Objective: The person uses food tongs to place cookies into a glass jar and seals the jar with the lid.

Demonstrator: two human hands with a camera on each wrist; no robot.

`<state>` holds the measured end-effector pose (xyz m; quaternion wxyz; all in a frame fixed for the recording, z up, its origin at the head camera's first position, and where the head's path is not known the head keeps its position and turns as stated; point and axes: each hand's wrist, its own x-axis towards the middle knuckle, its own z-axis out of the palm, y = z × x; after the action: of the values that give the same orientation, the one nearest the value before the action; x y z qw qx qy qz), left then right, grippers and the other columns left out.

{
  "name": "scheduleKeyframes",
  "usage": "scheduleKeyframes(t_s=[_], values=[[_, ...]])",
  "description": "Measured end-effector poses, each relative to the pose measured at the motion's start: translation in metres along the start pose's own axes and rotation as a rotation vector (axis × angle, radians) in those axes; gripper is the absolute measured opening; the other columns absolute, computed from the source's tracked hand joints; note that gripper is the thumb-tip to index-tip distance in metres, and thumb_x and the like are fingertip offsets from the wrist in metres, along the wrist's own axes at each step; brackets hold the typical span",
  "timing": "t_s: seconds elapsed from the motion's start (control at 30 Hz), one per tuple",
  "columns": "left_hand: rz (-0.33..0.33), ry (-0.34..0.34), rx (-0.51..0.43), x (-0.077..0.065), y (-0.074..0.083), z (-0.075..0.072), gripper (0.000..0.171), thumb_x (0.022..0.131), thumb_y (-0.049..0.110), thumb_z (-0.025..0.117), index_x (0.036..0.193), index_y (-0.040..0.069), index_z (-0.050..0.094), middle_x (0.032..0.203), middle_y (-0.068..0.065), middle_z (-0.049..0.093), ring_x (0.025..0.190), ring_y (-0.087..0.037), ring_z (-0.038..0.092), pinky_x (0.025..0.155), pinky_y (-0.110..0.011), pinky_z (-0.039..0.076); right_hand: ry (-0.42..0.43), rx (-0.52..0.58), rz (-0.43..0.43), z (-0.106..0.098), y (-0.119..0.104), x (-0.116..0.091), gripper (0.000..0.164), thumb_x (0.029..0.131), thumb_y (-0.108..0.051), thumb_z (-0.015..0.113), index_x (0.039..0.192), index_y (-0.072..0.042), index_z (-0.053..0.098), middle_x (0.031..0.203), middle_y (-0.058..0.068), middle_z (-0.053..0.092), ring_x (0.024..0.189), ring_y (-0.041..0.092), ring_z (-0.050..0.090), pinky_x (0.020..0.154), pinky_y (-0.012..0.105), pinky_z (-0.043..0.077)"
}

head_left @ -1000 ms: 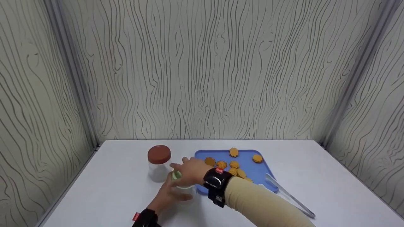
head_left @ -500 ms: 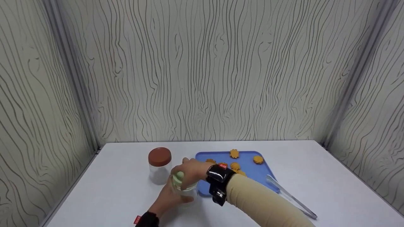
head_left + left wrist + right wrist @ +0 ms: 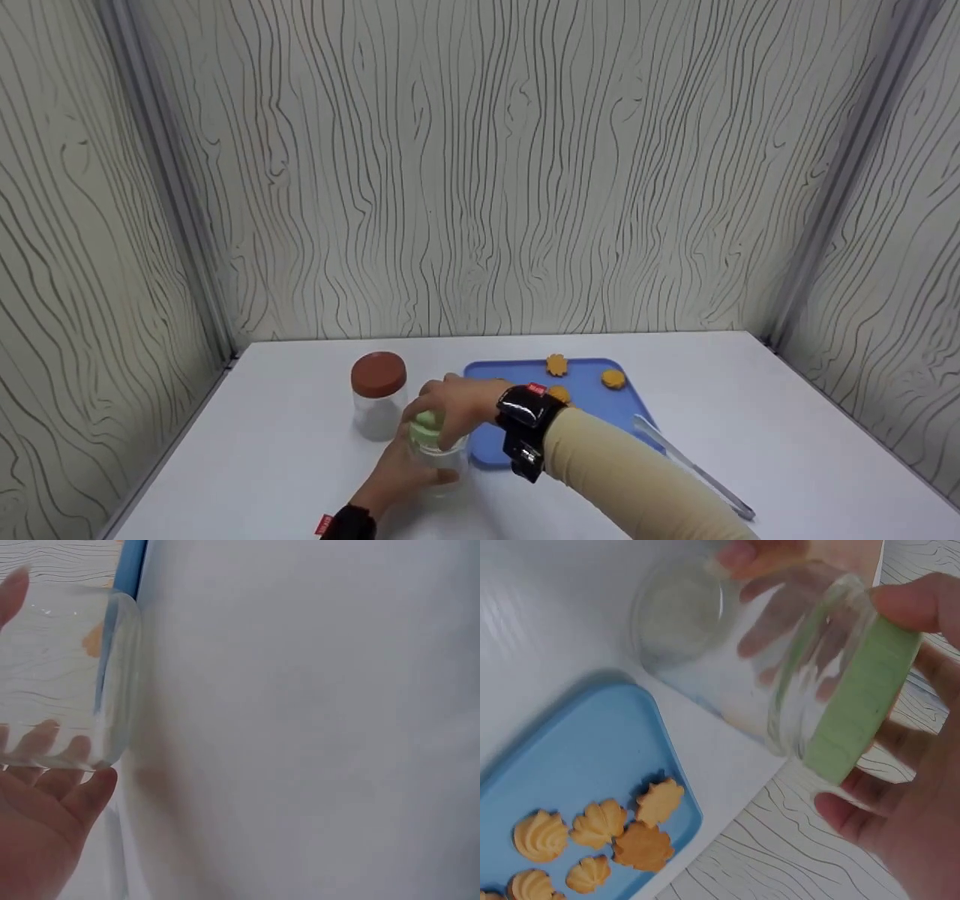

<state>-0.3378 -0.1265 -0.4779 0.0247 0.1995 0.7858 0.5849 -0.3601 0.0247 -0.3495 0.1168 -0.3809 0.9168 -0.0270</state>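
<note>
A clear jar [image 3: 697, 675] stands on the white table, with a pale green lid [image 3: 866, 697] at its mouth. My left hand [image 3: 397, 469] holds the jar around its side, the thumb toward me. In the left wrist view, fingertips show through the glass [image 3: 52, 675], and no contents are visible in it. From above, my right hand [image 3: 461, 405] grips the green lid by its rim with curled fingers and thumb. The right wrist view shows the fingers spread round the lid's edge.
A second jar with a reddish-brown lid [image 3: 379, 375] stands to the left, just behind my hands. On the right, a blue tray [image 3: 600, 420] bears several cookies [image 3: 540, 836]. Metal tongs [image 3: 697, 469] lie at the tray's right front corner. Patterned walls enclose the table.
My right hand has turned on the green lid and its wrist has shifted slightly right, showing more of the lid's top. My left hand stays around the jar.
</note>
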Motion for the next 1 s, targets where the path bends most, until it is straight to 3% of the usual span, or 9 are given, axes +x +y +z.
scheduleKeyframes(t_s=[0.13,0.37,0.87,1.0], values=[[-0.033,-0.005,-0.014,0.000,0.003,0.002,0.102,0.071,0.015,0.087,0.146,0.001,0.019,0.139,-0.015,0.044,0.125,-0.036,0.044,0.106,-0.058,0.033,0.020,0.035,-0.024,-0.007,0.006,-0.011,0.068,0.069,-0.015,0.075,0.132,-0.036,0.060,0.133,-0.002,0.051,0.107,0.015,0.042,0.077,0.029,0.045],[-0.103,0.032,0.035,-0.002,0.006,0.005,0.104,0.068,0.018,0.089,0.144,-0.003,0.021,0.140,-0.023,0.040,0.128,-0.042,0.040,0.106,-0.061,0.031,0.070,0.120,0.035,-0.010,0.018,-0.028,0.066,0.068,-0.017,0.075,0.132,-0.032,0.061,0.130,-0.002,0.051,0.104,0.013,0.041,0.079,0.029,0.041],[-0.139,0.084,0.138,-0.002,0.004,0.007,0.100,0.068,0.029,0.090,0.140,-0.001,0.028,0.135,-0.026,0.046,0.123,-0.044,0.045,0.101,-0.062,0.036,0.158,-0.008,0.062,-0.009,0.032,-0.044,0.065,0.075,-0.028,0.072,0.137,-0.038,0.055,0.133,0.001,0.051,0.103,0.018,0.044,0.076,0.029,0.044],[-0.130,0.098,0.158,-0.004,0.006,0.005,0.099,0.067,0.029,0.090,0.139,-0.001,0.029,0.132,-0.025,0.048,0.120,-0.042,0.048,0.099,-0.059,0.039,0.159,0.006,0.103,-0.010,0.038,-0.052,0.066,0.075,-0.027,0.073,0.138,-0.038,0.054,0.138,0.001,0.049,0.105,0.020,0.045,0.076,0.031,0.044]])
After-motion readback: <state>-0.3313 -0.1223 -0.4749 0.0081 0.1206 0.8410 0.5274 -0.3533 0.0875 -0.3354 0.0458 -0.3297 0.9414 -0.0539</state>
